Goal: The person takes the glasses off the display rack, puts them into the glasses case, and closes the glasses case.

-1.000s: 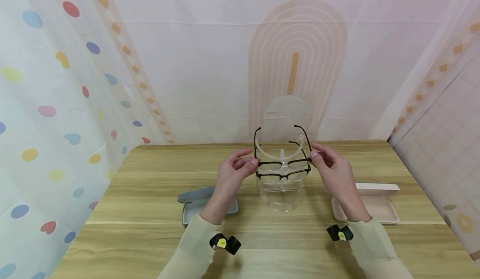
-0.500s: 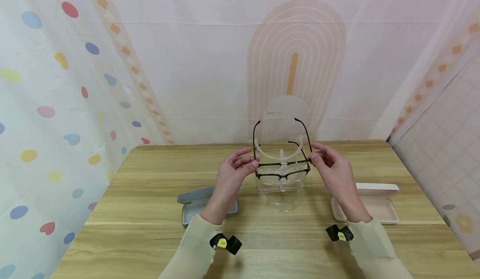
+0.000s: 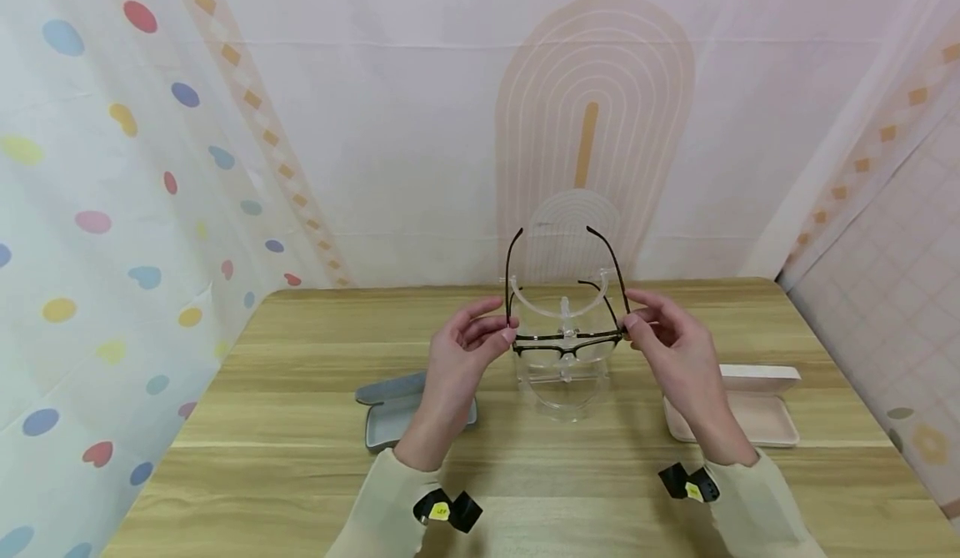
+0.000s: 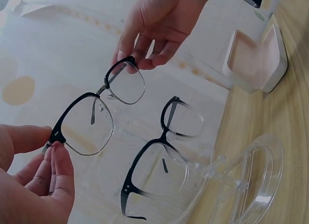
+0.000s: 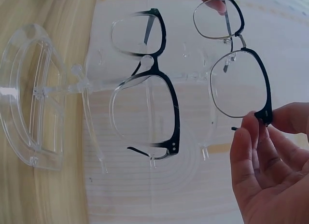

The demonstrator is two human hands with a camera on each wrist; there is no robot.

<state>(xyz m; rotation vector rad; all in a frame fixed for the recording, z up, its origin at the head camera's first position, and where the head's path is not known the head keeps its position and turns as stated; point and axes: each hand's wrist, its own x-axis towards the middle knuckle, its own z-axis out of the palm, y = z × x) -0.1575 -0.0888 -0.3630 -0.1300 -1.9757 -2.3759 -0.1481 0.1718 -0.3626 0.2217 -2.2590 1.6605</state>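
Black-browed, thin-metal-rimmed eyeglasses (image 4: 72, 105) are held between both hands, temples unfolded and pointing away. My left hand (image 3: 468, 358) pinches one hinge corner with thumb and fingers. At the opposite corner, my right hand (image 3: 678, 354) pinches the frame in the same manner. A second pair of black-framed eyeglasses (image 5: 176, 113), clear along the lower rims, rests on a transparent display stand (image 3: 566, 412) just below and behind the held pair. In both wrist views the held pair is apart from the second pair; whether its temples touch the stand's top arm I cannot tell.
On the left an open grey glasses case (image 3: 386, 424) lies partly behind the left forearm. To the right is an open pale pink-and-white glasses case (image 3: 757, 416), partly covered by the right wrist. A patterned curtain (image 3: 405, 166) hangs behind the wooden table (image 3: 300, 358).
The held eyeglasses have tipped, their temple ends rising and the front dropping slightly toward me. Both hands have drawn back a little. The second pair and the stand have stayed put.
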